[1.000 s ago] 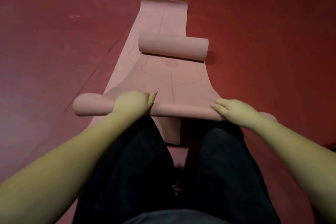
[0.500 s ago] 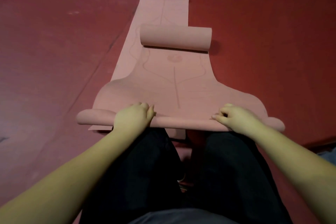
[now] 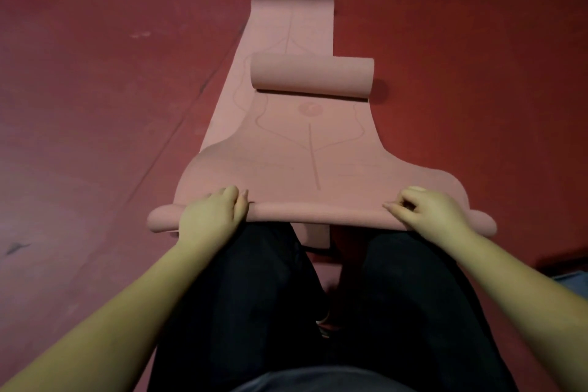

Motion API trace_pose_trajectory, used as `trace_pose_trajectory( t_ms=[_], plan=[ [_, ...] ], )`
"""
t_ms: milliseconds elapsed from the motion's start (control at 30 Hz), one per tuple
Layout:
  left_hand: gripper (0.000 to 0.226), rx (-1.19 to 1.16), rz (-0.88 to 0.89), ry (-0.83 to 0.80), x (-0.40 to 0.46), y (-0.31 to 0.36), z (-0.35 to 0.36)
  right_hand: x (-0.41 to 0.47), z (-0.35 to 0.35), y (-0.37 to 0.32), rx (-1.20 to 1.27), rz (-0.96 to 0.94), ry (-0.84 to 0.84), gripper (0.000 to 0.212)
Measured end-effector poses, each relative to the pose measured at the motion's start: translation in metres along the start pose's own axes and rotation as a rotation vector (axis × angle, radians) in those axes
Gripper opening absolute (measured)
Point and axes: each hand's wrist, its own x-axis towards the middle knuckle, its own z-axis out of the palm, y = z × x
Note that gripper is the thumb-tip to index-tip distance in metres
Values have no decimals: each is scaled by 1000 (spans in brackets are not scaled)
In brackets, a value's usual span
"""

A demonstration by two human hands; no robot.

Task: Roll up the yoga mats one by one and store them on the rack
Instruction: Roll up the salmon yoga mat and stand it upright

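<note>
1. 1 red floor [image 3: 95, 111] fills the view.
2. 1 pink yoga mat [image 3: 286, 149] lies unrolled on it, its near end curled into a thin roll across the person's black-trousered knees.
3. 1 rolled mat [image 3: 311, 78] rests crosswise on the flat mat, farther off.
4. 2 hands grasp the near roll: left hand [image 3: 211, 216], right hand [image 3: 428, 212], fingers curled over it.

Dim, reddish light; soft focus throughout, wide-angle bending at the edges, corners darker, faint shadow beside the rolled mat [image 3: 311, 79].
</note>
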Motion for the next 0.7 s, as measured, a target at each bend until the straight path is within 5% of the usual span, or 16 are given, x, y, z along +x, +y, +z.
trace_pose_trajectory(
  t_ms=[200,367,433,533,700],
  plan=[
    [37,-124,-180,-225,21,0,-2,-18,-1,24,43,30,76,36],
    [48,45,-49,-99,18,0,0,-25,2,29,-76,137,164,45],
    [51,75,-21,-56,14,0,-1,-23,-2,22,-91,213,98,50],
    [43,36,-135,-195,18,5,-14,-12,-15,14,-107,365,-101,48],
    [39,189,-24,-466,58,3,-30,22,-34,18,-49,395,-344,51]
  ],
)
